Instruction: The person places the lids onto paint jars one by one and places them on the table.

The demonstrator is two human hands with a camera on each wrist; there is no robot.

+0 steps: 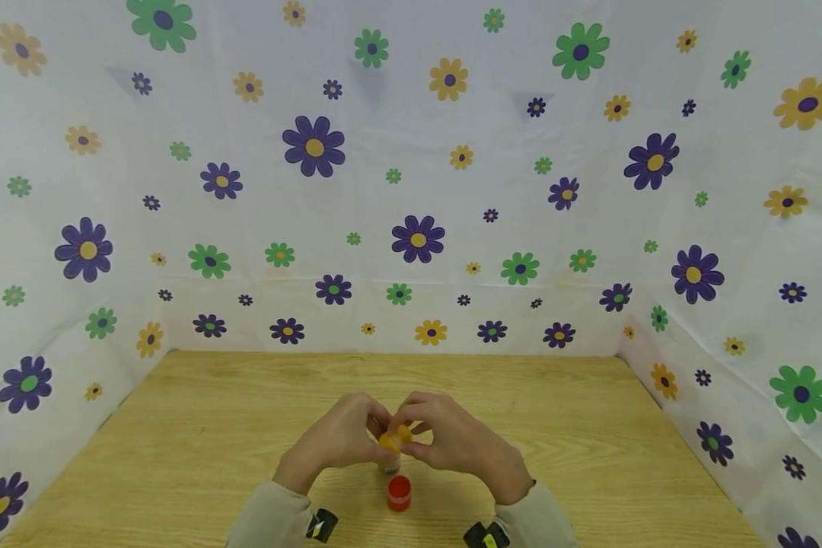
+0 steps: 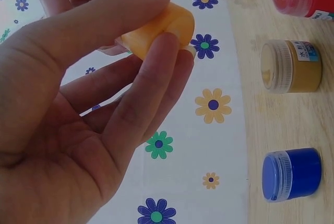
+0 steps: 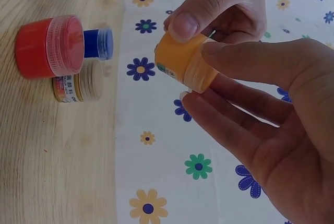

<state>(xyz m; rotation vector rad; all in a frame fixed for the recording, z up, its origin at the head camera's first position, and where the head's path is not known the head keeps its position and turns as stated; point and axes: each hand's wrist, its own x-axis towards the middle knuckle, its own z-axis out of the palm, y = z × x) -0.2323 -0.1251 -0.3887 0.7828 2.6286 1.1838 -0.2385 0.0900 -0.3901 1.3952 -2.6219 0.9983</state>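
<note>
Both hands hold one small orange-yellow paint jar (image 3: pixel 180 54) above the table, tilted on its side. My left hand (image 1: pixel 345 430) pinches the jar's coloured body between thumb and fingers. On the other end, my right hand (image 1: pixel 452 434) has its thumb and fingertips on the clear ribbed lid (image 3: pixel 200 70), which sits on the jar. Below the hands stands a red paint jar (image 1: pixel 399 495) with a clear lid. Behind it is a gold paint jar (image 2: pixel 307 67), mostly hidden by the left hand in the head view. A blue paint jar (image 2: pixel 305 172) stands beyond the gold one.
The light wooden table (image 1: pixel 212 426) carries the three standing jars in a line close to the hands. White cloth (image 1: pixel 370 205) with printed flowers walls off the back and both sides.
</note>
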